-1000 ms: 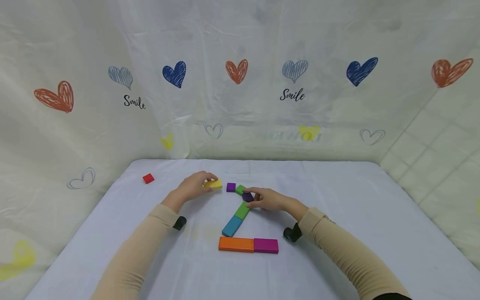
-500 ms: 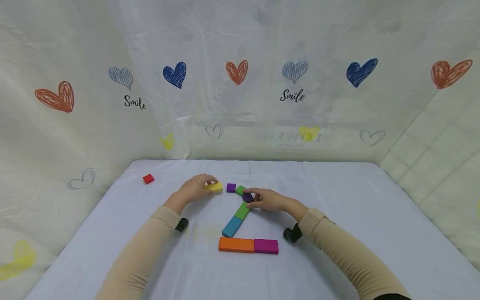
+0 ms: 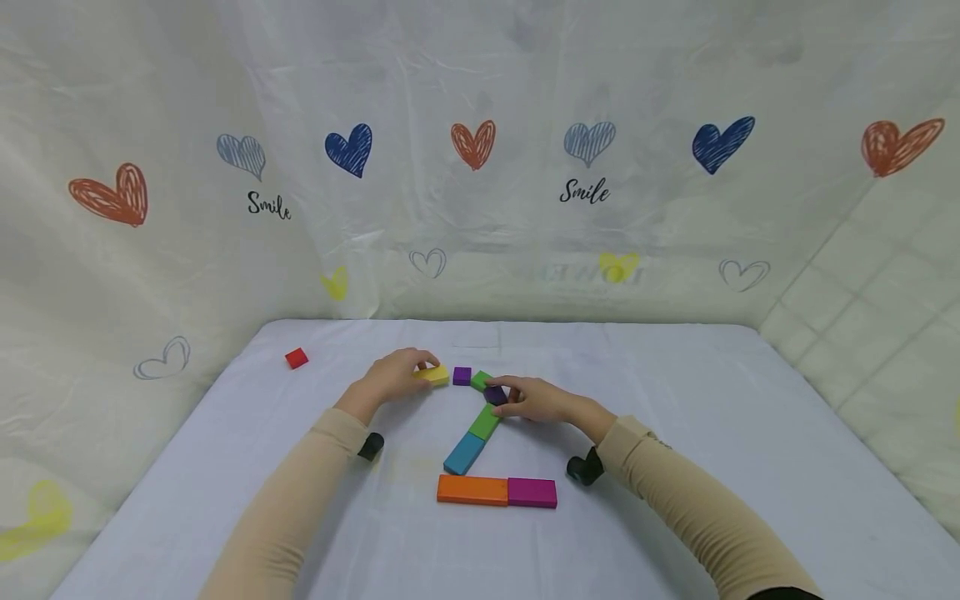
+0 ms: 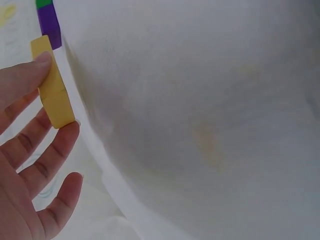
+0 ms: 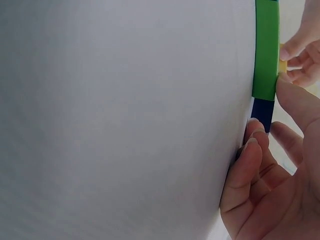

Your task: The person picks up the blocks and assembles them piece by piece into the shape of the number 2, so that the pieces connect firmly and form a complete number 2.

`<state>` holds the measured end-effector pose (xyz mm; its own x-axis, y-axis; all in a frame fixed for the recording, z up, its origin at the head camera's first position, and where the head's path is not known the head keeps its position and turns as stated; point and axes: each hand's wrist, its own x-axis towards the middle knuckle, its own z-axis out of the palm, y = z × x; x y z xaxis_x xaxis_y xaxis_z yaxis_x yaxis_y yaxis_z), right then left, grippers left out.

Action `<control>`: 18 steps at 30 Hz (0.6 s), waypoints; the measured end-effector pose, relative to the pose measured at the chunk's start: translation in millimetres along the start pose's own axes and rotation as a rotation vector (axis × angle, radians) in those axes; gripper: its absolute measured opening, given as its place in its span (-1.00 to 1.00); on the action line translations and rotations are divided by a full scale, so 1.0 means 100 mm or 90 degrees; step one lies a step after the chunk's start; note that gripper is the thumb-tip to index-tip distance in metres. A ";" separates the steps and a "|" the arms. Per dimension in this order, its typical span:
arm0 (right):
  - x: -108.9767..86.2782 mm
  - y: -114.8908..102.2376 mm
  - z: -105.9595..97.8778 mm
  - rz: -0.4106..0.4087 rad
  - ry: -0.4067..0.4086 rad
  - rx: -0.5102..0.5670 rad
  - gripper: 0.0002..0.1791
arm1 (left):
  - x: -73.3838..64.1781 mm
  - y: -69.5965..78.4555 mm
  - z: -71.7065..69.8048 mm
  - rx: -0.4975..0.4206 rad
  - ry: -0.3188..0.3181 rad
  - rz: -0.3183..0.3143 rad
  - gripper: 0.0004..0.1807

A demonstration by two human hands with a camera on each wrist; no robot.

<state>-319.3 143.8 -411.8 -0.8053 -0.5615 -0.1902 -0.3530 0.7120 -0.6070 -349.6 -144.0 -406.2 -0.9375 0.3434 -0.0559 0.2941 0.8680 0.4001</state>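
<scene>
My left hand [image 3: 392, 375] pinches a yellow block [image 3: 435, 377] between thumb and fingers; in the left wrist view a faint line crosses the block [image 4: 54, 87]. Its right end lies just short of a small purple block [image 3: 462, 376]. Beyond that sits a small green block [image 3: 481, 380]. My right hand [image 3: 536, 398] holds a dark purple block [image 3: 495, 395], index finger at the small green block and thumb at a longer green block [image 3: 484, 422]. The right wrist view shows the thumb against the long green block [image 5: 266, 50], fingers curled by the dark one.
A blue block [image 3: 464, 453] continues the slanted line below the long green one. Under it, an orange block [image 3: 472, 490] and a magenta block [image 3: 532, 492] lie end to end. One red block [image 3: 297, 358] sits alone at the far left of the white table [image 3: 637, 533].
My left hand has slid the yellow block slightly to the right and nearer me, closer to the small purple block. The right hand and the other blocks stay where they were.
</scene>
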 end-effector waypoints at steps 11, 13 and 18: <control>0.00 -0.02 0.00 0.001 -0.002 -0.002 -0.32 | 0.01 0.01 0.02 0.003 -0.005 -0.014 -0.57; 0.00 -0.01 0.00 0.001 -0.002 0.000 -0.32 | 0.01 0.01 0.02 0.001 -0.006 -0.015 -0.57; 0.00 -0.01 0.00 -0.005 -0.002 -0.003 -0.33 | 0.01 0.02 0.01 0.004 -0.007 -0.010 -0.57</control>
<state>-319.4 143.0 -411.5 -0.8013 -0.5680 -0.1879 -0.3613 0.7098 -0.6047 -349.5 -141.4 -406.8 -0.9399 0.3337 -0.0719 0.2809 0.8757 0.3927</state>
